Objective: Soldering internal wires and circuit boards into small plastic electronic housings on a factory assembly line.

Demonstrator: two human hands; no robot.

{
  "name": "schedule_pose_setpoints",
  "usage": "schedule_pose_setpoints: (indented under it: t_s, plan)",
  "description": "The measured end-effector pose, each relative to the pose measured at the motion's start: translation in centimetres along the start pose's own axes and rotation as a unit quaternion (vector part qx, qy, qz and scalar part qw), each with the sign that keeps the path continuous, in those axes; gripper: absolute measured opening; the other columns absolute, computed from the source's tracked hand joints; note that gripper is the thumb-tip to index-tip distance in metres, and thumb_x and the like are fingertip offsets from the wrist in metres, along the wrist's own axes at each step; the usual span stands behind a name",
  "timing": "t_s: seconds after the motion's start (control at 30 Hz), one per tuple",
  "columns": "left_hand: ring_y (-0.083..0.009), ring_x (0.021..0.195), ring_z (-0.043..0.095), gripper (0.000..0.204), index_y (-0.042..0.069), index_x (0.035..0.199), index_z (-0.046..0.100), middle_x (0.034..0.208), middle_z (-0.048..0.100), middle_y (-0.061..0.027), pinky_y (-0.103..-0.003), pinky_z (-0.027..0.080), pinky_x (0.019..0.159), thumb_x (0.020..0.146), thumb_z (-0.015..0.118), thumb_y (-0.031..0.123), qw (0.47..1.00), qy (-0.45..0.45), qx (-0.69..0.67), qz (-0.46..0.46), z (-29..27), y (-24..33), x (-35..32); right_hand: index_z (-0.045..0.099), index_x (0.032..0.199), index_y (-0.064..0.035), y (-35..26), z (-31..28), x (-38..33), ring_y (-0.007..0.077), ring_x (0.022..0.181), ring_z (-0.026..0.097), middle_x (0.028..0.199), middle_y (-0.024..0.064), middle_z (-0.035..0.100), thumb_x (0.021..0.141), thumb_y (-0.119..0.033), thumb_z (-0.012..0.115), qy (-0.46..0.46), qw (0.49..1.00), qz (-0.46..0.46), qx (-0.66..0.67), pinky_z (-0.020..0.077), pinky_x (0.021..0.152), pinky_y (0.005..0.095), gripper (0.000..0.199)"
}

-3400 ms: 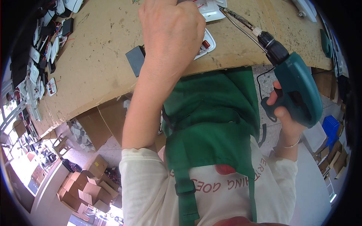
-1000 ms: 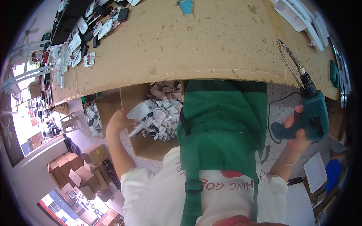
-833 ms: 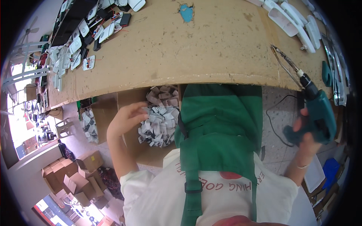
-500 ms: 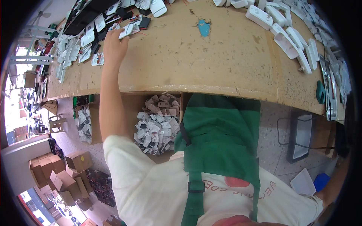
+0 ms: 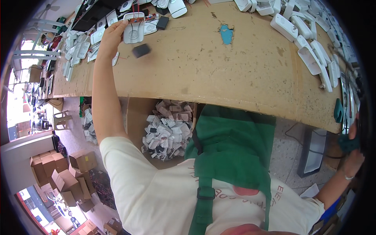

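My left hand (image 5: 111,37) reaches far up the left side of the brown workbench (image 5: 203,62) and grips a white plastic housing (image 5: 134,30) with a small circuit board and red wires on top. A small black block (image 5: 141,50) hangs or lies just below that housing. My right hand (image 5: 352,154) is low at the right rim, closed around the handle of a teal power screwdriver (image 5: 345,143), mostly cut off by the picture's edge. I wear a green apron (image 5: 231,156) over a cream shirt.
Several white housings lie along the bench's far edge and right side (image 5: 313,58). A blue patch (image 5: 226,34) marks the bench top. Under the bench a cardboard box (image 5: 166,131) holds many small white and grey parts. Stacked cartons (image 5: 58,176) stand on the floor at left.
My left hand left the parts box under the bench, rose to the bench's far left and took hold of a white housing. My right hand with the screwdriver dropped toward the right rim.
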State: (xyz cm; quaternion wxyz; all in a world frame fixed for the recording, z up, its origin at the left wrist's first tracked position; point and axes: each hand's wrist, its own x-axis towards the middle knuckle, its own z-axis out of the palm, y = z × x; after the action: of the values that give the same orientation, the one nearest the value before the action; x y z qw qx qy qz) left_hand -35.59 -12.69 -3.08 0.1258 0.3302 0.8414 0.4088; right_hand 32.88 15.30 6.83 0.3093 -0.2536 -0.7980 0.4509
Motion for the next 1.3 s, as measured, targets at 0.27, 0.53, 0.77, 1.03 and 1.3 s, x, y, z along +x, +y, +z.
schedule_pose_setpoints:
  t_s: [0.27,0.53,0.77,1.03,1.3]
  plan:
    - [-0.0091,0.095,0.059,0.032,0.001,0.117,0.063,0.106,0.065,-0.0016,-0.024,0.047,0.083,0.094,0.062,0.023,0.932,-0.253,-0.258,0.022,7.1,6.0,-2.4,0.046,0.124,0.0065,7.0,9.3,-4.7,0.0143,0.063,0.057,0.113,0.0120,0.055,0.072,-0.040,0.083,0.002,0.940,0.094,0.327,0.0466,0.052,0.0263,0.079]
    - [-0.0108,0.094,0.058,0.039,0.001,0.122,0.061,0.104,0.067,-0.0022,-0.024,0.046,0.085,0.095,0.059,0.029,0.898,-0.414,0.063,0.135,19.2,11.7,-2.9,0.042,0.121,0.0058,6.3,15.9,-6.2,0.0113,0.056,0.050,0.099,0.0102,0.055,0.074,-0.043,0.081,0.087,0.893,0.081,0.434,0.0403,0.046,0.0227,0.077]
    - [-0.0351,0.089,0.064,0.031,-0.001,0.102,0.067,0.094,0.068,-0.0207,-0.040,0.050,0.078,0.087,0.058,0.025,0.912,-0.117,0.095,0.381,25.6,18.7,2.3,0.042,0.126,0.0101,9.4,16.5,-8.2,0.0182,0.068,0.058,0.119,0.0153,0.054,0.080,-0.034,0.078,0.079,0.818,0.024,0.569,0.0484,0.051,0.0283,0.074]
    - [-0.0361,0.076,0.065,0.026,0.000,0.090,0.070,0.084,0.068,-0.0187,-0.042,0.052,0.071,0.080,0.062,0.022,0.908,-0.069,0.193,0.366,29.2,18.4,-0.8,0.044,0.123,0.0123,9.7,18.1,-8.6,0.0187,0.067,0.059,0.113,0.0147,0.056,0.079,-0.034,0.079,0.088,0.806,0.048,0.583,0.0514,0.054,0.0288,0.073]
    - [-0.0123,0.078,0.066,0.030,-0.004,0.107,0.063,0.089,0.068,-0.0072,-0.023,0.051,0.069,0.089,0.067,0.020,0.919,-0.358,-0.160,0.034,27.1,18.9,-9.2,0.038,0.132,0.0042,11.6,19.3,-7.1,0.0137,0.068,0.051,0.125,0.0143,0.051,0.081,-0.037,0.076,0.051,0.776,0.050,0.627,0.0430,0.054,0.0257,0.076]
